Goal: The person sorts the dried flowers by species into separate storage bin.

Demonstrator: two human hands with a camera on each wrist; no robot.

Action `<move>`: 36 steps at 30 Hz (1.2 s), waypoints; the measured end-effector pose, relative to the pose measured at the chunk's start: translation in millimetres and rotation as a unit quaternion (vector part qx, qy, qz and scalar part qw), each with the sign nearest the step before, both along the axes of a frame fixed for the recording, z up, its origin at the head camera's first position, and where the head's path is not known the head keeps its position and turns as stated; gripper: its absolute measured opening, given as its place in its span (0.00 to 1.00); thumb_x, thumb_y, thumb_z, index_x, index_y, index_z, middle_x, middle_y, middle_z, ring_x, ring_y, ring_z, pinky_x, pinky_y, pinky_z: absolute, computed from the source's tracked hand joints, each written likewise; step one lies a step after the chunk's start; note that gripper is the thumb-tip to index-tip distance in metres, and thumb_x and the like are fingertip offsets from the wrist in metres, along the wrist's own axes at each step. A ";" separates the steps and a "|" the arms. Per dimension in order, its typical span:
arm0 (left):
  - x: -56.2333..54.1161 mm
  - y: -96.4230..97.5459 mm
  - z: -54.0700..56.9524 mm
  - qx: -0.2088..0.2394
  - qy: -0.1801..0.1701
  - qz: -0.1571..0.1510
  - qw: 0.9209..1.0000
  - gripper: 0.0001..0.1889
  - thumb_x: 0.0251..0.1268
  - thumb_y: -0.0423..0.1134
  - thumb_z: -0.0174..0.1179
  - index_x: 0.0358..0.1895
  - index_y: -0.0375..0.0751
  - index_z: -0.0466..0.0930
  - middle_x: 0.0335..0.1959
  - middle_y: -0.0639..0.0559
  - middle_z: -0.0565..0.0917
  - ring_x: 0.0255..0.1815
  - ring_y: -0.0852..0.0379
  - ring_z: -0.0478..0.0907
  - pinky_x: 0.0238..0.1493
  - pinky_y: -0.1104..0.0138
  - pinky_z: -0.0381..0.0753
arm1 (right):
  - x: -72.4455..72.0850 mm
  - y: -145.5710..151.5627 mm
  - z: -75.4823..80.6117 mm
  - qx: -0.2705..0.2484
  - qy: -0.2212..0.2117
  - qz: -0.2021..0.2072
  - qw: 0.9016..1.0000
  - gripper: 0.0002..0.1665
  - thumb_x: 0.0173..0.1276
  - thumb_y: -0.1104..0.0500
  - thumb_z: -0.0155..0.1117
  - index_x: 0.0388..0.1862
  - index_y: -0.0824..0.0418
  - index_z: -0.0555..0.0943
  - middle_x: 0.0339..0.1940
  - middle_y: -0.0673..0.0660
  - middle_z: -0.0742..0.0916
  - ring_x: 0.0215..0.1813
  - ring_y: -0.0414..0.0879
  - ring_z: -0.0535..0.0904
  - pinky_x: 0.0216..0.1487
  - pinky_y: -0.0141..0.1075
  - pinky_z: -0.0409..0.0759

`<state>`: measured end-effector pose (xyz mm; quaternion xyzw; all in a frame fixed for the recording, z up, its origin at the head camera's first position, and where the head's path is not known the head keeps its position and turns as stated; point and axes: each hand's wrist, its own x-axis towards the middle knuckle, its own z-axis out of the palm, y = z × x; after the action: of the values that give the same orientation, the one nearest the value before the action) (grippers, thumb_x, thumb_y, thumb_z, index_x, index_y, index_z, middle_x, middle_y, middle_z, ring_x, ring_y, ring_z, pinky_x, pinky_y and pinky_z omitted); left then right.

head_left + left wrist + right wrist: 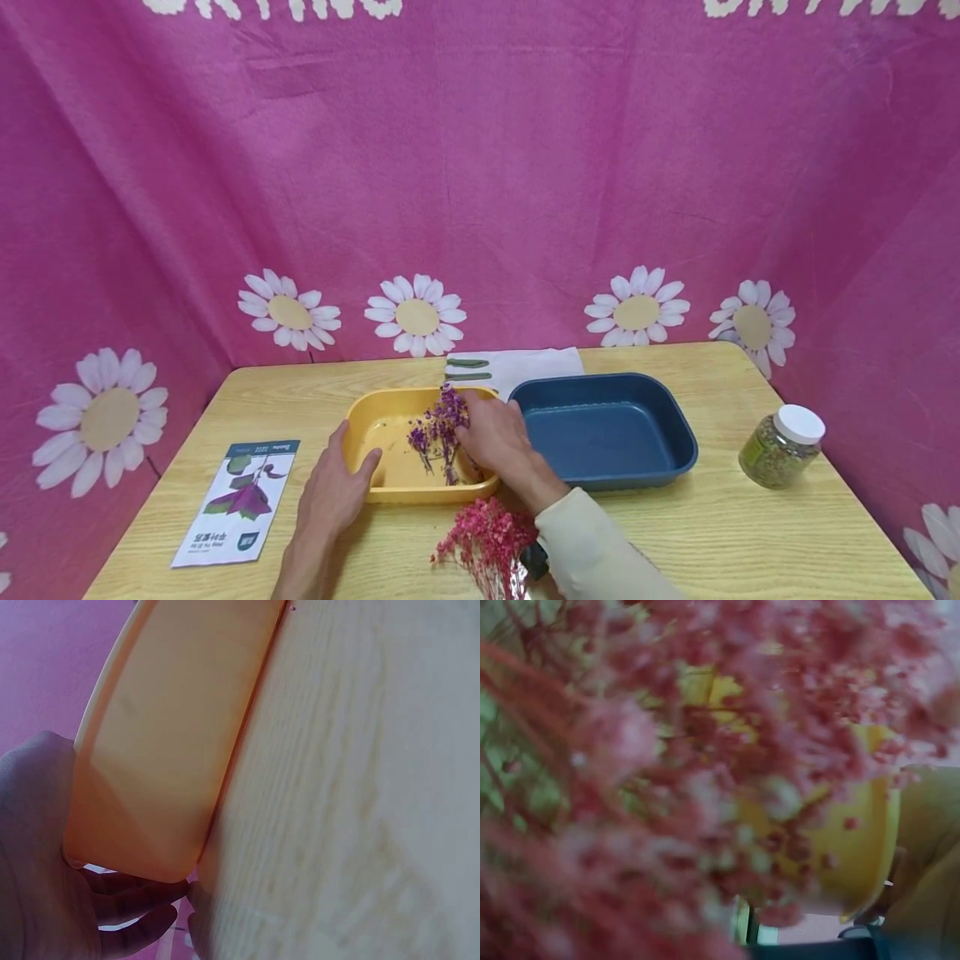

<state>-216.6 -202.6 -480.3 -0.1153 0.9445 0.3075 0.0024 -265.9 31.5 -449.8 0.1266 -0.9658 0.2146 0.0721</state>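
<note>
My left hand [333, 487] grips the left end of the yellow tray [386, 400], thumb over the rim and fingers round its outer wall. In the left wrist view those fingers [135, 907] curl under the tray's end. At the tray's right side, my right hand [495, 429] holds a sprig of purple dried flowers [447, 410] over its floor. The fingertips on the stems are partly hidden. Pink dried flowers [483, 533] lie just below my right wrist, and they fill much of the right wrist view [705, 795], blurred.
Right of the yellow tray stands a dark blue tray [607, 429]. Behind them lies a white cloth [543, 362] with green strips [467, 363]. A printed seed packet [240, 504] is at the left, a white-lidded jar [780, 450] at the right. Purple curtains surround the table [288, 392].
</note>
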 end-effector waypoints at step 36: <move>0.6 0.4 1.2 0.004 0.015 -0.003 1.000 0.41 0.68 0.58 0.50 0.78 0.46 0.45 0.72 0.31 0.62 0.70 0.30 0.62 0.67 0.39 0.63 | 29.1 46.6 11.3 -0.049 0.060 0.025 0.997 0.26 0.63 0.50 0.66 0.60 0.49 0.77 0.44 0.50 0.83 0.45 0.46 0.76 0.40 0.39 0.69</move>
<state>-216.0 -202.3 -479.0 -0.1079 0.9437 0.3126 -0.0103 -236.8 78.1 -438.5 0.1599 -0.9446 0.2553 0.1307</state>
